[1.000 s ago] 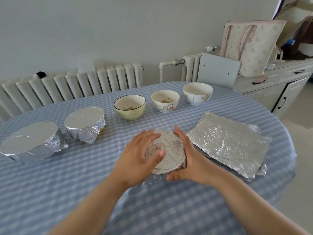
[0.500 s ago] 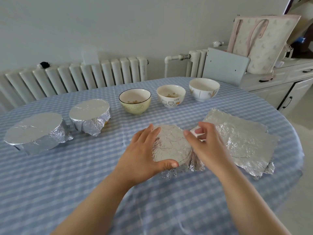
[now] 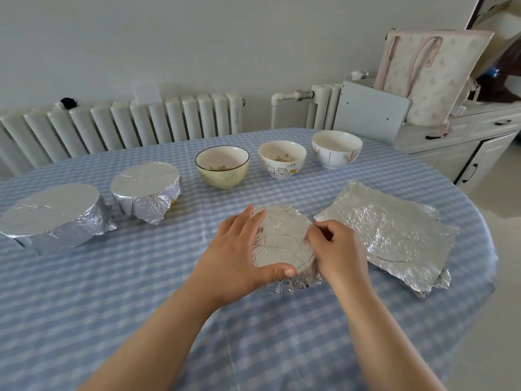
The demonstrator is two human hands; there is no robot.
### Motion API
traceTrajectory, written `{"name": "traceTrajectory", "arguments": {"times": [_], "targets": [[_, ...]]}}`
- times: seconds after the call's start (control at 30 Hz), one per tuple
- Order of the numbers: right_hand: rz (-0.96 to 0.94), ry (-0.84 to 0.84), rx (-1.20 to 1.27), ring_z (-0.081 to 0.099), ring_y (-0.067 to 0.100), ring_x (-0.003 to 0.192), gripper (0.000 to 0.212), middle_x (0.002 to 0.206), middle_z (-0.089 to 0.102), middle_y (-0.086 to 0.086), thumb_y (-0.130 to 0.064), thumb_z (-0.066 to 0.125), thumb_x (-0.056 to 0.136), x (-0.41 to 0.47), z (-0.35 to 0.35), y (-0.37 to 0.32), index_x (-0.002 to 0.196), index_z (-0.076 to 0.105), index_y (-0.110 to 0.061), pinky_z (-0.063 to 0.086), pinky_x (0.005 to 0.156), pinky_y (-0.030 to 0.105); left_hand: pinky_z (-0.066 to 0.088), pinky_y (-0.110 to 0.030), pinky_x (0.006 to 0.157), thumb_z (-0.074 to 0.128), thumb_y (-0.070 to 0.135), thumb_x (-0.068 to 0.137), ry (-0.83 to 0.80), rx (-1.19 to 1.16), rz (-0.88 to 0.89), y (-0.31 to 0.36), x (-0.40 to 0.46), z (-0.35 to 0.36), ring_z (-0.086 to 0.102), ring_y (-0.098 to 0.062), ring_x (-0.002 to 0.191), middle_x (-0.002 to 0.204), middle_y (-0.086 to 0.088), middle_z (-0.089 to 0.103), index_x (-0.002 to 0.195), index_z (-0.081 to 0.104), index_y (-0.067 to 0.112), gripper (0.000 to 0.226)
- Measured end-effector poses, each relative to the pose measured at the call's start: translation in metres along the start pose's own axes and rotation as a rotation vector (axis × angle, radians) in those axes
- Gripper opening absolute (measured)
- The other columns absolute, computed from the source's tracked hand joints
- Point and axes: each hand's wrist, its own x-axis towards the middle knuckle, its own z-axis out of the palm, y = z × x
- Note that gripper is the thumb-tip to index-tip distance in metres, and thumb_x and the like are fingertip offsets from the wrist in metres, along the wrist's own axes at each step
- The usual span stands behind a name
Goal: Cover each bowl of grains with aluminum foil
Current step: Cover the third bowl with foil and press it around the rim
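Head view of a table (image 3: 84, 306) under a blue checked cloth. At centre stands the foil-covered bowl (image 3: 282, 241) being worked. The left hand (image 3: 239, 249) cups its 9 o'clock side, fingers extended along the rim and thumb pressed on the foil at 6 o'clock. The right hand (image 3: 338, 249) sits at its 3 o'clock side, fingers curled, pinching the foil edge at the rim. A stack of loose foil sheets (image 3: 394, 235) lies just beside the bowl at 3 o'clock. At 10 o'clock stand two finished bowls: a small wrapped bowl (image 3: 146, 187) and, further toward 9 o'clock, a large wrapped bowl (image 3: 53, 213). Across 12 to 1 o'clock stand three uncovered bowls: a yellow bowl (image 3: 222, 167), a cartoon-print bowl (image 3: 282, 159) and a white bowl (image 3: 337, 149).
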Motion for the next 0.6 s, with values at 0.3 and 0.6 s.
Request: {"name": "traceTrajectory", "arguments": {"times": [0.3, 0.6], "targets": [[0.12, -0.007, 0.353, 0.048, 0.015, 0.047, 0.036, 0.052, 0.055, -0.003, -0.038, 0.058, 0.093, -0.006, 0.0, 0.013, 0.073, 0.058, -0.009, 0.037, 0.053, 0.029, 0.017, -0.032, 0.112, 0.039, 0.098, 0.048, -0.034, -0.033, -0.03, 0.003, -0.002, -0.002, 0.009, -0.009, 0.145, 0.162, 0.016, 0.001, 0.152, 0.007, 0.041, 0.123], [0.194, -0.139, 0.685, 0.068, 0.013, 0.07, 0.031, 0.078, 0.074, -0.001, -0.028, 0.044, 0.102, -0.012, -0.001, 0.024, 0.097, 0.072, -0.015, 0.053, 0.063, 0.027, 0.016, -0.032, 0.113, 0.041, 0.096, 0.049, -0.049, -0.045, -0.036, 0.004, -0.003, -0.004, 0.008, -0.008, 0.145, 0.161, 0.017, 0.0, 0.152, 0.006, 0.042, 0.121]]}}
